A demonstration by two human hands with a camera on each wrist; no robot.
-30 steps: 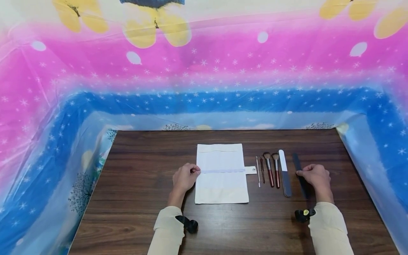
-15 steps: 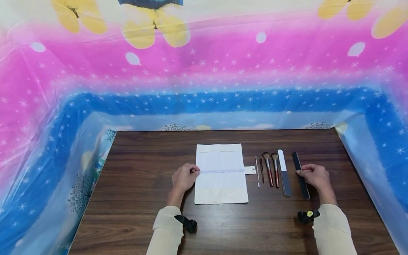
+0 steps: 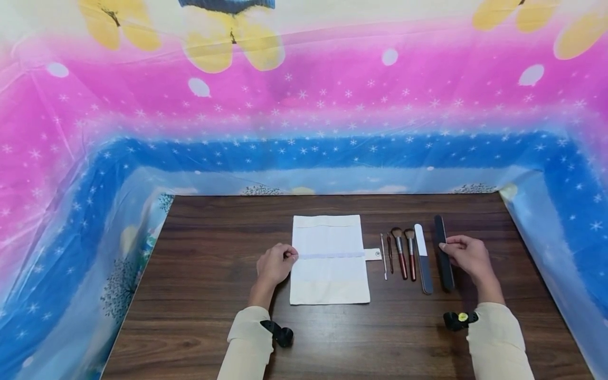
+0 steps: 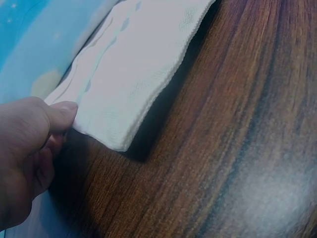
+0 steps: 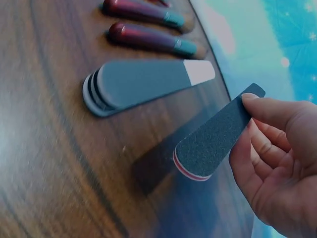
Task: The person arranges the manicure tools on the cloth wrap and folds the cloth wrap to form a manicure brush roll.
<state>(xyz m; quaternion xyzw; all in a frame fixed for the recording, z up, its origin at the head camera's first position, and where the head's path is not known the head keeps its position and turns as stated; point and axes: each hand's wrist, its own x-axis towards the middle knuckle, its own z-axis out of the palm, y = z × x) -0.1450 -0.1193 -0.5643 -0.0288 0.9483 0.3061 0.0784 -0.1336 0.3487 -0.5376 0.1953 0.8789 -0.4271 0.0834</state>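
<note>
A white cloth pouch [image 3: 329, 237] lies opened flat in the middle of the table, a snap tab on its right edge. My left hand [image 3: 276, 265] pinches the pouch's left edge between thumb and fingers; the left wrist view shows that edge of the pouch [image 4: 124, 74] under the thumb. In my right hand [image 3: 470, 258] is a black nail file [image 3: 444, 253], pinched between thumb and fingers. The right wrist view shows this nail file [image 5: 213, 141] raised off the table, its shadow below, with a red line along its edge.
Right of the pouch lie a thin metal stick [image 3: 383, 257], a thin dark red stick [image 3: 391, 253], two red-handled brushes [image 3: 402, 261] and a grey-and-white nail file [image 3: 424, 264]. A patterned cloth [image 3: 304, 153] surrounds the dark wooden table [image 3: 214, 227].
My right hand has turned the black nail file from thin edge to broad face and lifted it slightly away from me. The left hand and pouch have stayed put.
</note>
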